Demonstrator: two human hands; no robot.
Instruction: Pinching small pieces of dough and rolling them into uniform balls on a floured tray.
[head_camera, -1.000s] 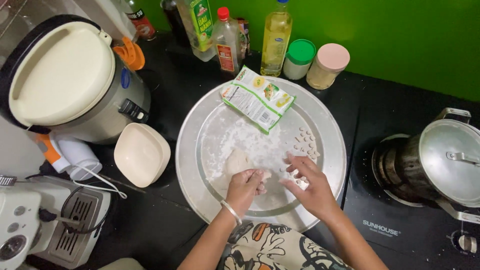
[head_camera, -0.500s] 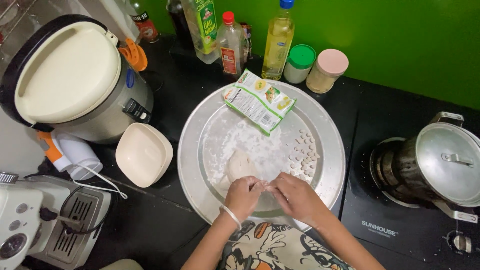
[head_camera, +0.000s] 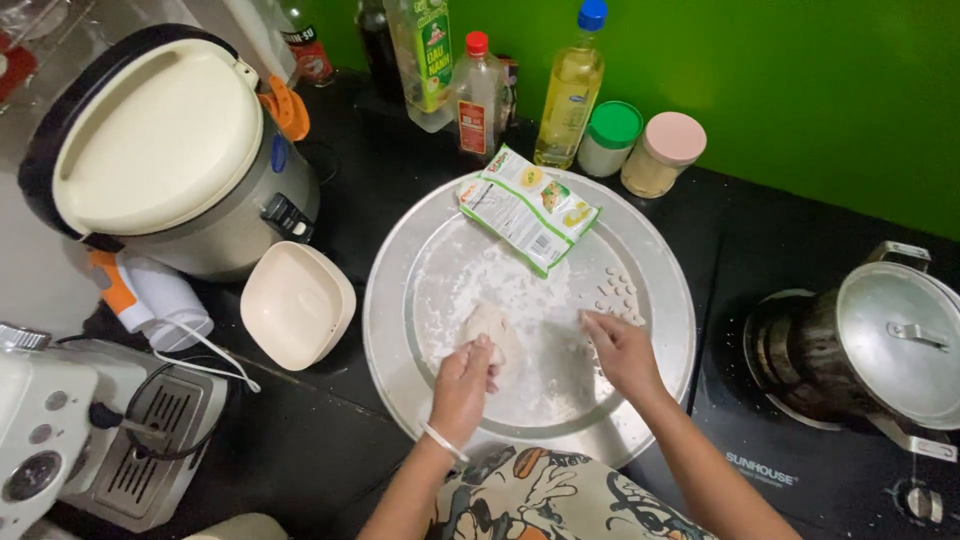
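Observation:
A big round metal tray (head_camera: 400, 250) dusted with white flour lies on the dark counter. My left hand (head_camera: 462, 385) grips a pale lump of dough (head_camera: 492, 325) on the tray's near left part. My right hand (head_camera: 620, 352) rests on the floured surface to the right, fingers apart, its fingertips close to several small white dough pieces (head_camera: 618, 290). A green and white flour packet (head_camera: 525, 207) lies on the tray's far side.
A rice cooker (head_camera: 160, 150) and a cream bowl (head_camera: 297, 304) stand to the left, with a white appliance (head_camera: 60, 430) at the near left. Bottles (head_camera: 570, 85) and two jars (head_camera: 660, 150) line the green wall. A lidded pot (head_camera: 890, 340) sits on the stove at right.
Both hands were together at the tray's near edge. Now they have parted: the left holds the dough lump, the right has moved right toward the small pieces.

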